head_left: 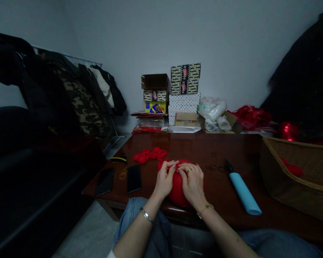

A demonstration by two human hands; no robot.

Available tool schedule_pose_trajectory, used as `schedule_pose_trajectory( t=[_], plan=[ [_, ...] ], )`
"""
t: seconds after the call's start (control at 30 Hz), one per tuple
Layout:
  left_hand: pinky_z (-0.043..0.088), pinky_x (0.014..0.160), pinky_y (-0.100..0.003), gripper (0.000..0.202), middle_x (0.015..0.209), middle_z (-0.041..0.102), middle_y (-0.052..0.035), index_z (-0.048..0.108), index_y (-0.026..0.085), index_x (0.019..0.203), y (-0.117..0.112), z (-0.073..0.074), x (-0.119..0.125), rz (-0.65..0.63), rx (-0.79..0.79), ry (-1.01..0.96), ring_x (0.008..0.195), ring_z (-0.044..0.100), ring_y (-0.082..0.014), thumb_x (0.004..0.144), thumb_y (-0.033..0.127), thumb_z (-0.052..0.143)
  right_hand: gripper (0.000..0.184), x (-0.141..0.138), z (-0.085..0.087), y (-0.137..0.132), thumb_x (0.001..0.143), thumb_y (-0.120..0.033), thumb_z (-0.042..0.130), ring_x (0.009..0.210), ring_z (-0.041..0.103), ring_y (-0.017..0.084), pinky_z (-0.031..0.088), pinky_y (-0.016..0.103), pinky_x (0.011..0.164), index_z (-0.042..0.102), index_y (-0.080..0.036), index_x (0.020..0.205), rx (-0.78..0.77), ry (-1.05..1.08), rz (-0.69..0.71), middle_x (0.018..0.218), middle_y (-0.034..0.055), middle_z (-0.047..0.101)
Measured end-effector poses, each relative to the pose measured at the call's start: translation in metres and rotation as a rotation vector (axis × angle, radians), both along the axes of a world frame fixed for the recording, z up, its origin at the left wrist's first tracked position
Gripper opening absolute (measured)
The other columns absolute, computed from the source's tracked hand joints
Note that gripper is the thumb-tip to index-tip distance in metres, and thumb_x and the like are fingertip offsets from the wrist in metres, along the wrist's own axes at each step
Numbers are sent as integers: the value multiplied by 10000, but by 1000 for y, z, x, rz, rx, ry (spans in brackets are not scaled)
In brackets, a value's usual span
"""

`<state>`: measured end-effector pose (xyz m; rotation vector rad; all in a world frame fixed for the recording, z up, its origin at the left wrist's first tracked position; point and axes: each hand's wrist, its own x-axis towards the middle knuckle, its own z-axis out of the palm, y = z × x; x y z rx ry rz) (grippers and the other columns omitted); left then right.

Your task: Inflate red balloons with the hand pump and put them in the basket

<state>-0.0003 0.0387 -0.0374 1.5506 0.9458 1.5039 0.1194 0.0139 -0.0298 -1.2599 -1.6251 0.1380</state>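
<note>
An inflated red balloon rests at the near edge of the dark wooden table. My left hand and my right hand both grip its top, fingers curled and pinched together at the middle. A ring shows on my right hand. A pile of flat red balloons lies just beyond my left hand. A light blue hand pump with a black tip lies to the right of my right hand.
Two dark phones and rubber bands lie at the table's left. A wicker basket holding something red stands on the right. Stacked boxes and bags line the wall. Coats hang at the left.
</note>
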Motion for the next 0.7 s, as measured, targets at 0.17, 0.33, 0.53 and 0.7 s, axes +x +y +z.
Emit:
schedule_pose_trajectory(
  t=[0.17,0.33,0.53,0.7],
  plan=[
    [343,994,-392,194,1076,654,-100,570,191,885,-3,4,-2,34,-14,27,1124,530,-207,862,368,496,283,3,-4,8,877,-404,378,838,552,198,398,381,827,591,-218,870,-100,304,47,860,52,643],
    [327,1007,-390,184,1075,654,-99,573,196,878,-3,4,-3,28,-16,29,1152,510,-202,862,364,498,259,10,-2,9,858,-411,431,861,563,196,407,365,816,619,-233,867,-83,183,91,907,48,654],
    [324,1011,-402,180,1076,657,-100,573,192,864,-1,3,-2,31,-18,18,1135,524,-207,850,363,519,218,16,-2,7,873,-353,439,926,554,208,333,475,924,645,-318,936,-2,-146,106,991,8,668],
    [329,1008,-403,194,1087,652,-107,574,188,871,0,1,-2,32,-33,30,1136,524,-209,854,370,509,217,18,2,5,884,-312,440,904,559,199,103,602,1022,622,-352,994,50,-337,93,1012,-25,674]
  ],
)
